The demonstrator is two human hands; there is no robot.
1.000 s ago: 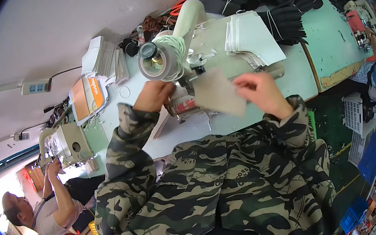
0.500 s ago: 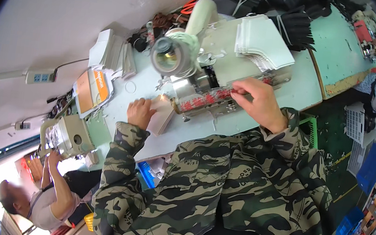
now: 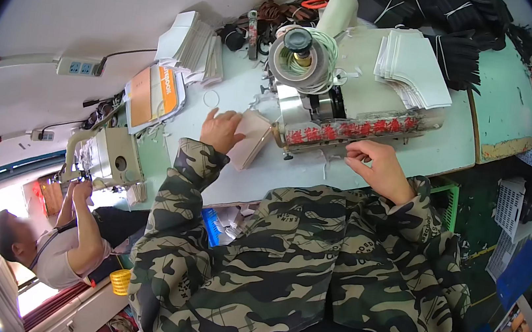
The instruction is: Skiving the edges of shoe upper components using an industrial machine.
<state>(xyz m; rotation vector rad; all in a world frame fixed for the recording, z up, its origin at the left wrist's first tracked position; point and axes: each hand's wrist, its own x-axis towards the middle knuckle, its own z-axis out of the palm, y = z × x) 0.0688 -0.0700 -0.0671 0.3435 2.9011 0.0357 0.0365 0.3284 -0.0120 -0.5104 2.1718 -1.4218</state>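
My left hand is open, its fingers spread at the left edge of a small stack of pale cut pieces, which lies on the table left of a cream bench machine. My right hand hovers just in front of the machine, thumb and fingers drawn together; whatever is between them, if anything, is too small to make out. Along the machine's front runs a clear guard with red markings. A shiny metal drum sits behind it, below a round housing wound with pale cord.
White cut sheets are piled on the machine's bed, and more stand in a stack at the back left. Bundled black pieces lie behind. On the left a person works at another machine. A green crate stands at right.
My right hand has come away from the guard toward me. My left hand has shifted up along the pale stack, its fingers spreading wider. The whole view has swung somewhat left.
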